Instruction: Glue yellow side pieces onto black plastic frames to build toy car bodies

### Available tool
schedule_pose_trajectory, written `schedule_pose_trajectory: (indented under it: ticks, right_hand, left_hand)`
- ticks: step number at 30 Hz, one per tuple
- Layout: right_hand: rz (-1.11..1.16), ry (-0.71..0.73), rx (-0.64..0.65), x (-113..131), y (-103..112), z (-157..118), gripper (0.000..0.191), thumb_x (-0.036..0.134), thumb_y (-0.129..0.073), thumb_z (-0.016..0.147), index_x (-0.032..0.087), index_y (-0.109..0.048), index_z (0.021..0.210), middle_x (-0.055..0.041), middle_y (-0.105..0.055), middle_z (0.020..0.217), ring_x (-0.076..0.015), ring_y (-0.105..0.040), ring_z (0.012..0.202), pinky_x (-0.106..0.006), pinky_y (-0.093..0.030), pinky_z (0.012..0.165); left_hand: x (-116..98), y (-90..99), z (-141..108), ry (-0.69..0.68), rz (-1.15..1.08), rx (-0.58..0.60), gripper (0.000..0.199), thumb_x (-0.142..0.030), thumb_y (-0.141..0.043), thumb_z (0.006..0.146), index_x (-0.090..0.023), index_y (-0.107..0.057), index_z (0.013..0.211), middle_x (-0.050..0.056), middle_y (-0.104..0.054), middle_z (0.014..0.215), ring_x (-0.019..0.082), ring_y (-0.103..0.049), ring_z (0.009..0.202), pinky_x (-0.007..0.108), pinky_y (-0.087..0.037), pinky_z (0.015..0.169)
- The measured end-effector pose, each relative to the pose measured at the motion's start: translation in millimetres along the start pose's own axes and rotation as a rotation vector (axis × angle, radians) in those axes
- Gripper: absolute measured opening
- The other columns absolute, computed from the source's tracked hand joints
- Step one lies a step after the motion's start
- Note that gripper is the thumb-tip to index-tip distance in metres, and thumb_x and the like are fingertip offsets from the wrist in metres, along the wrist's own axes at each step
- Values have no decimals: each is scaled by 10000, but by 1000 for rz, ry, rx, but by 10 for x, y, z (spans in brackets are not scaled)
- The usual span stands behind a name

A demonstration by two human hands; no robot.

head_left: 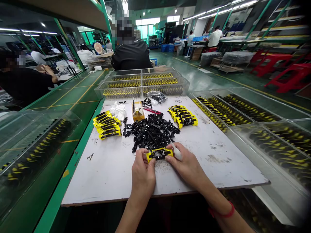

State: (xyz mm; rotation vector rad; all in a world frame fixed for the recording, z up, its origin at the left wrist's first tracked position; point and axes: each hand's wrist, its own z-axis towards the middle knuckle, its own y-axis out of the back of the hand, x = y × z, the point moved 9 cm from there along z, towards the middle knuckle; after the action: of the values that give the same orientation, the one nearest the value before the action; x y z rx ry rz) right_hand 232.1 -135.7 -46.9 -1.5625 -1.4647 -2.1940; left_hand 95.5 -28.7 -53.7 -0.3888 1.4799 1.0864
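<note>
A yellow-and-black plastic part is held level between both hands, just above the white board. My left hand pinches its left end between thumb and fingers. On the right end are the thumb and fingers of my right hand, which also holds a small tool with a white bulb-shaped handle and a thin tip pointing up and left. Right behind the held part lies a heap of small black pieces. Rows of yellow-and-black parts stand left and right of the heap.
Clear trays of yellow-and-black parts stand at the back, on the right and on the left. A small yellow box, a red-handled tool and white tissue lie behind the heap. A person in black sits ahead.
</note>
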Motion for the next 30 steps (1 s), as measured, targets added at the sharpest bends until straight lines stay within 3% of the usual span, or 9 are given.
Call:
schedule_pose_trajectory:
  ticks: [12,18,21,26,30]
  right_hand:
    - [10,-13,91,26,87,16,255,328,-545,754,227,-576,985,26,-604,720,-166,-554,665,-281,-420,619]
    - [276,-95,159,51,140,-30,294,356,-563,762,197,-560,1009,39,-555,663,-101,-473,504,-231,-376,476]
    - [387,-160,181,32,152,-71,337,381,-584,770,187,-537,1041,48,-515,637,-73,-414,442,-207,-314,402]
    - [476,-220,243,34,119,-129,368,402,-582,793,191,-502,1085,73,-462,552,-73,-368,425,-200,-278,389]
    - [412,-198,217,19,149,-113,330,391,-566,800,207,-516,1070,67,-489,590,-86,-406,453,-219,-325,434]
  left_hand:
    - [67,34,41,112,-197,66,336,-204,-596,777,-215,-433,1070,-64,-490,704,96,-511,605,209,-424,580]
    - [65,-14,38,283,-398,169,475,-283,-661,725,-179,-403,1110,-66,-517,681,78,-478,499,184,-414,450]
    - [16,-19,-2,337,-485,208,504,-311,-685,719,-169,-413,1120,-55,-536,696,79,-491,523,188,-433,472]
    - [-25,-25,-41,355,-556,235,475,-317,-666,753,-170,-421,1133,-43,-531,730,84,-505,572,194,-447,510]
    - [-26,-49,-28,333,-489,243,484,-317,-659,746,-172,-407,1134,-41,-537,730,98,-514,581,216,-468,534]
